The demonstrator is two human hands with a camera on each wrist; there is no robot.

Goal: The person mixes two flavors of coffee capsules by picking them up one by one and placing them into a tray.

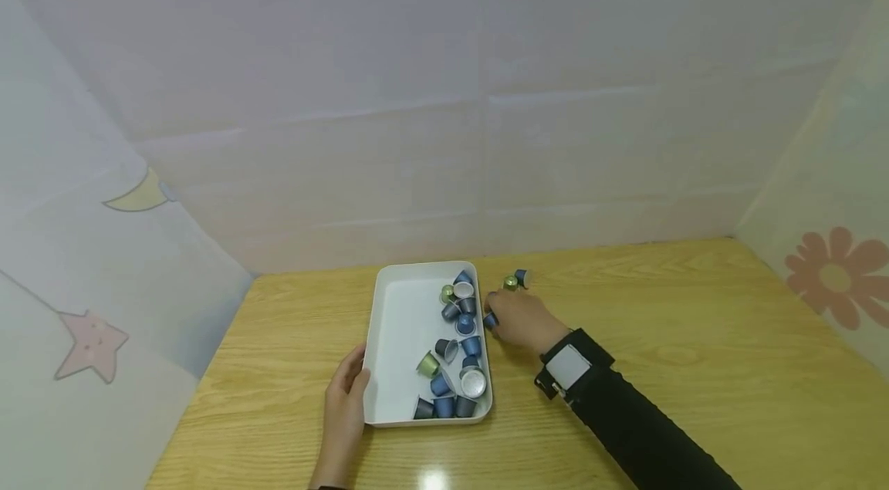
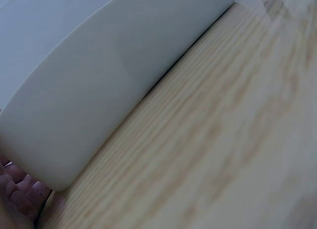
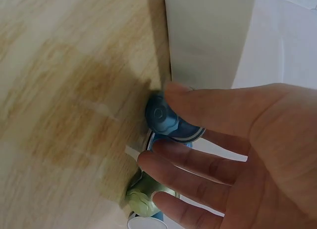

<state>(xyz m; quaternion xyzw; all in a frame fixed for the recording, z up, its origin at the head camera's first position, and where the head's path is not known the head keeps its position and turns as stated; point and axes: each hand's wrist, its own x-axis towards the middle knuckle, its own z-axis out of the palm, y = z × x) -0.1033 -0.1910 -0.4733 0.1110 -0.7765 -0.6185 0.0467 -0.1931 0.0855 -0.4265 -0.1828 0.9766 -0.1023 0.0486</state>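
Note:
A white tray (image 1: 399,336) holds blue, dark and green coffee capsules, most of them along its right side. My left hand (image 1: 346,390) holds the tray at its near left corner, thumb at the rim and fingers by the outer wall. In the left wrist view, some fingers (image 2: 22,194) show past the tray's corner. Just outside the right wall, my right hand (image 1: 524,320) pinches a blue coffee capsule (image 3: 162,114) between thumb and fingers. Another blue capsule is partly hidden behind those fingers in the right wrist view. A green capsule (image 3: 146,193) shows near the lower fingertips.
On the wooden table (image 1: 660,336), a green capsule (image 1: 510,283) and a dark blue capsule (image 1: 523,278) lie beyond the right hand. A pale wall (image 1: 444,189) rises behind the table's far edge. Printed side panels (image 1: 833,320) stand left and right.

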